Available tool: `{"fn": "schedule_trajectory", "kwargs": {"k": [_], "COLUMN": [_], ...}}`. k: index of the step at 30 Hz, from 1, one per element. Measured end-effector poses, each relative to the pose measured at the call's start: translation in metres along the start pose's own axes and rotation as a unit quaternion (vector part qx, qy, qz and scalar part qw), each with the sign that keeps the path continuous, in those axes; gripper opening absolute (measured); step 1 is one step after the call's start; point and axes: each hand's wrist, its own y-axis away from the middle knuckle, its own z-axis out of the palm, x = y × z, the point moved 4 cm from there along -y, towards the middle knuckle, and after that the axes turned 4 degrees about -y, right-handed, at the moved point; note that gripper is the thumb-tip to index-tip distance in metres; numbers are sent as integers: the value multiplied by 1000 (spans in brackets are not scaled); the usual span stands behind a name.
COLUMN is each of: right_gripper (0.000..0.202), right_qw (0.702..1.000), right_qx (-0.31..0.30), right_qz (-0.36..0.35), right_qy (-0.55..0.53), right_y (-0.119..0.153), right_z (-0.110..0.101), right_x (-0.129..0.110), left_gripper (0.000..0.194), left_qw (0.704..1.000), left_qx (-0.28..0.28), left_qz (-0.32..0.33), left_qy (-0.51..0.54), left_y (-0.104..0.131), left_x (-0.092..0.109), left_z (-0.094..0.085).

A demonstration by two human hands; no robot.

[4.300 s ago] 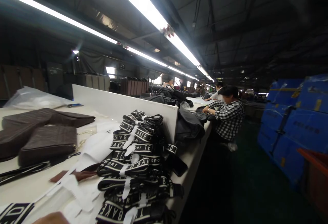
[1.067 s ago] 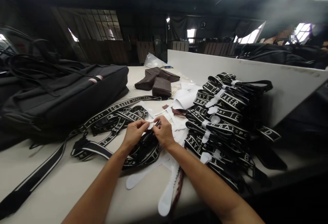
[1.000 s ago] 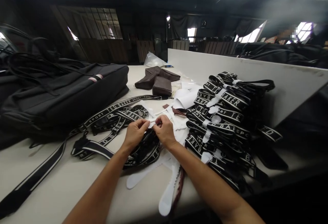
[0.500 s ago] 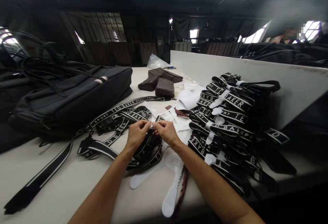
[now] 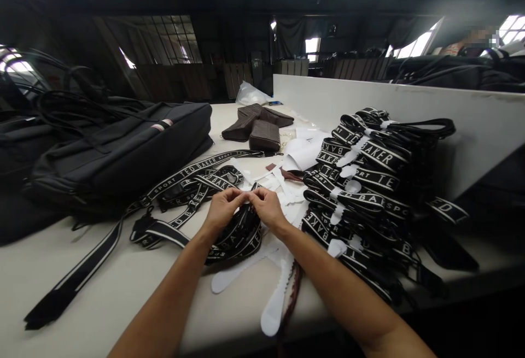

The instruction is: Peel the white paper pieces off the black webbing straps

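A coiled black webbing strap (image 5: 241, 238) with white lettering and edges lies on the table in front of me. Over its far end my left hand (image 5: 222, 209) and my right hand (image 5: 266, 209) meet, both closed in a pinch with fingertips touching. They grip a small white paper strip, now almost hidden by the fingers. Left of the coil are loose lettered straps (image 5: 192, 175), one running out to the table's left front. To the right stands a pile of bundled straps (image 5: 369, 156), several with white paper bands round them.
Long white strips with toothed edges (image 5: 274, 309) lie near the front edge. Beyond the hands are white paper (image 5: 305, 153) and brown pouches (image 5: 264, 135). A black bag (image 5: 123, 150) fills the left; a white partition (image 5: 348, 95) stands along the right.
The fingertips have drawn tighter together, covering the white paper that showed between them. The view has shifted slightly; the straps and bundles lie as before.
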Motion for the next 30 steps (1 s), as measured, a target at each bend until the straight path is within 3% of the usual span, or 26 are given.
{"fn": "schedule_trajectory", "kwargs": {"k": [6, 9, 14, 16, 20, 26, 28, 30], "right_gripper": [23, 24, 24, 25, 25, 23, 23, 22], "right_qw": [983, 980, 980, 985, 992, 943, 939, 936], "right_qx": [8, 21, 37, 34, 1, 49, 48, 46], "right_qz": [-68, -77, -93, -91, -101, -267, -275, -282], "right_qy": [168, 182, 171, 142, 74, 191, 202, 205], "right_y": [7, 11, 16, 16, 20, 32, 32, 30], "right_z": [8, 10, 9, 8, 11, 9, 8, 8], "right_x": [-15, -19, -24, -27, -36, -53, -53, -53], "left_gripper": [27, 23, 23, 20, 7, 9, 6, 7], "left_qw": [987, 964, 928, 898, 807, 774, 779, 805], "left_qx": [116, 162, 143, 147, 211, 323, 348, 370], "left_qz": [45, 105, 212, 277, 425, 434, 421, 378], "left_qy": [-102, -181, -272, -308, -351, -329, -308, -270], "left_y": [7, 14, 19, 21, 33, 46, 50, 51], "left_x": [4, 13, 23, 29, 45, 61, 66, 68], "left_z": [-6, -6, -6, -8, -12, -22, -25, -28]}}
